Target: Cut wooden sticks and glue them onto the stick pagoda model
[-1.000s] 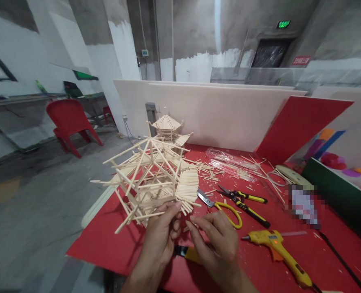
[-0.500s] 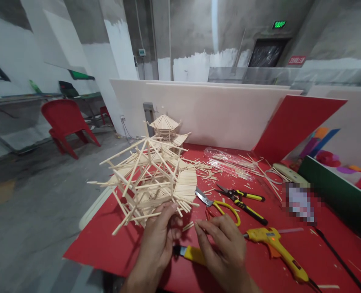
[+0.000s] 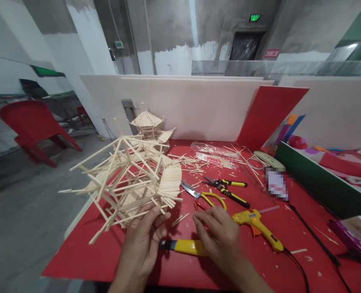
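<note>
A pagoda-like model built of thin wooden sticks (image 3: 128, 175) stands at the left of the red tabletop, its open roof frame tilted over a slatted skirt. My left hand (image 3: 144, 240) grips its near lower edge, thumb on top and fingers curled beneath. My right hand (image 3: 219, 234) is apart from the model, thumb and index finger pinched together; whatever they hold is too small to make out. Below that hand lies a yellow utility knife (image 3: 188, 246), partly covered by it. Between the hands rest a couple of short loose sticks (image 3: 180, 219).
Yellow-handled scissors (image 3: 211, 198), black-and-yellow pruning shears (image 3: 229, 190) and a yellow glue gun (image 3: 258, 228) with a cord lie to the right. Behind are bagged sticks (image 3: 217, 156) and a finished-looking roofed stick tower (image 3: 146, 121). A white board (image 3: 192, 108) borders the back.
My view has swung to the right, so everything sits further left. My right hand has drawn slightly away from the model and the loose sticks; my left hand keeps its grip.
</note>
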Demonstrator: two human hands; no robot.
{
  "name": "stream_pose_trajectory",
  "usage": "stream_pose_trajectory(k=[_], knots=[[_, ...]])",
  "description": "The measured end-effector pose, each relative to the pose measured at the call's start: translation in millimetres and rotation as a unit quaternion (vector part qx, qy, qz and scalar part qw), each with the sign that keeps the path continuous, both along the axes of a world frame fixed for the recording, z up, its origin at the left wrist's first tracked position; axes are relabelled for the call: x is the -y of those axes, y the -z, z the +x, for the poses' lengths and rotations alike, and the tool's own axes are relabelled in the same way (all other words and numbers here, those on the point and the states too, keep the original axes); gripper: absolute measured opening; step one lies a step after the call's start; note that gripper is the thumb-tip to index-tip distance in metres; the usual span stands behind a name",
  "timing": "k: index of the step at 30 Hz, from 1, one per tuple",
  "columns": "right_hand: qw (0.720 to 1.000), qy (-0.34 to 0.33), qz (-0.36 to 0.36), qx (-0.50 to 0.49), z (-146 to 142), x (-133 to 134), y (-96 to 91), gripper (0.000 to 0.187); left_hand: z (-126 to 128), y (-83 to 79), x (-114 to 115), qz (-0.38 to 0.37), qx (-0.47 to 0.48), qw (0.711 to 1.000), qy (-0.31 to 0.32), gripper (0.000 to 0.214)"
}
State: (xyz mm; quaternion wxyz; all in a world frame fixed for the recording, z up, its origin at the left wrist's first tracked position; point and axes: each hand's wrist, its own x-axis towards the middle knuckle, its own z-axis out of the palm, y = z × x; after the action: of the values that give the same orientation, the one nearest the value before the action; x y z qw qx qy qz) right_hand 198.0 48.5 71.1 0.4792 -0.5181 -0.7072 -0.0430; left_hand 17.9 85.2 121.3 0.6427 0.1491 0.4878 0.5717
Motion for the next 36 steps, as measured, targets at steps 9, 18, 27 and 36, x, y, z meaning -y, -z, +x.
stream_pose_trajectory(k=[9, 18, 27, 36], knots=[[0.988, 0.068, -0.099, 0.094, 32, -15, 7.9, 0.015, -4, 1.6, -1, -0.005, -0.028, 0.999, 0.02, 0.032], [0.948, 0.078, -0.236, 0.197, 70, -41, 8.2, 0.016, -9, -0.8, -1, -0.047, -0.016, 0.998, 0.044, 0.024], [0.931, 0.017, -0.298, 0.211, 42, -31, 5.1, 0.023, -18, 7.6, 16, -0.012, -0.029, 0.999, 0.045, 0.031], [0.93, -0.099, -0.26, 0.241, -10, 23, 35.8, 0.04, -3, 45.1, 61, -0.018, -0.001, 0.986, 0.164, 0.029]])
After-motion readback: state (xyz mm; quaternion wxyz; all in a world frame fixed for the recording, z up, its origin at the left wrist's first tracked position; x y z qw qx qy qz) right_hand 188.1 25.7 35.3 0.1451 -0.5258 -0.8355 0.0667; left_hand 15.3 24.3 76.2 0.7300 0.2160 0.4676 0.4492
